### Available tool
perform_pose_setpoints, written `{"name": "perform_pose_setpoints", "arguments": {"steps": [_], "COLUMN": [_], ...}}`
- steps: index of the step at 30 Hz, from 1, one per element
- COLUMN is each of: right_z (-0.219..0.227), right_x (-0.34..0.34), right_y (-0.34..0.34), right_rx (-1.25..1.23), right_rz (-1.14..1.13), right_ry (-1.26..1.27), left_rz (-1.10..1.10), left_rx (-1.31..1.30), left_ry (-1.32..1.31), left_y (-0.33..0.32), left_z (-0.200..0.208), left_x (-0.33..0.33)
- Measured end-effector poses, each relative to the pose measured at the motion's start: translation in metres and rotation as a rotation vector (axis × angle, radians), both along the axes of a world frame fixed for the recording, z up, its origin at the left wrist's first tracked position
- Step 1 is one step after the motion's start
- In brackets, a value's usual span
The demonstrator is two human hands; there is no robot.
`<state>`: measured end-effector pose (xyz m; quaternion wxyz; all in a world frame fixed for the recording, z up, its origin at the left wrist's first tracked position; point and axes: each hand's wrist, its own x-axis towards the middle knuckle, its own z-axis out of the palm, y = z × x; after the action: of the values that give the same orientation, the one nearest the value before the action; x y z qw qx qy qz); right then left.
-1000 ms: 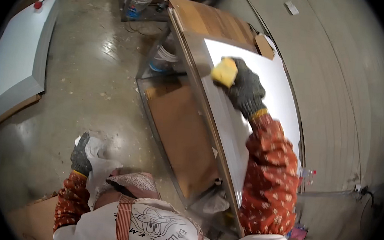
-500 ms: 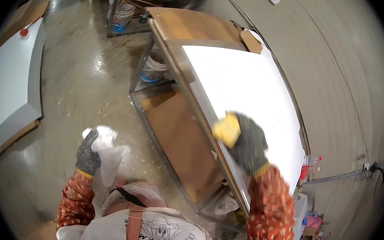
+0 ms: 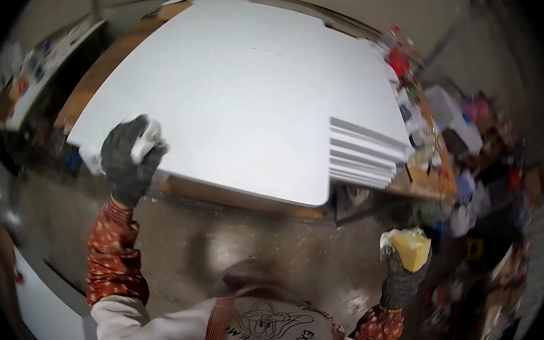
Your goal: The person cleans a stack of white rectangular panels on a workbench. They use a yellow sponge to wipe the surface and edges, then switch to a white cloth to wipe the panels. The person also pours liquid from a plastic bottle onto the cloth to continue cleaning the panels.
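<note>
The left grip (image 3: pixel 131 159) is clutching white cloth (image 3: pixel 146 141) by the near-left edge of a white panel (image 3: pixel 227 90), while the right grip (image 3: pixel 404 276) is holding a yellow sponge (image 3: pixel 412 253) clear, gentle, even pressure probably suiting.

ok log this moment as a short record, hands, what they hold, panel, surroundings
white panel: broad, lying flat, layered edges showing at right
left hand: gloved, gripping crumpled white material at the panel's near edge; contact unclear
right hand: gloved, holding yellow sponge-like block, apart from the panel
surroundings: mixed clutter at right, second white panel lower left
</note>
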<state>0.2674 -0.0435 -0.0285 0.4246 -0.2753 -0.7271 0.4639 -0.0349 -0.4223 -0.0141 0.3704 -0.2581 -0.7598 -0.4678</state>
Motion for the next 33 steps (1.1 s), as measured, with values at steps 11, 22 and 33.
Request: {"name": "perform_pose_setpoints", "arguments": {"steps": [11,22,33], "right_z": [-0.027,-0.048,-0.09], "right_x": [-0.001,-0.042,-0.058], "right_y": [0.032,0.113,0.171], "right_rx": [-0.084,-0.059,0.177], "right_rz": [0.057,0.263,0.241], "right_ry": [0.047,-0.006,0.045], "left_rz": [-0.078,-0.151,-0.073], "left_rx": [0.489,-0.516,0.044], "left_ry": [-0.194,0.145,-0.788], "left_y": [0.013,0.221,0.15], "left_z": [-0.024,-0.048,-0.071], "left_x": [0.022,0.141,0.18]}}
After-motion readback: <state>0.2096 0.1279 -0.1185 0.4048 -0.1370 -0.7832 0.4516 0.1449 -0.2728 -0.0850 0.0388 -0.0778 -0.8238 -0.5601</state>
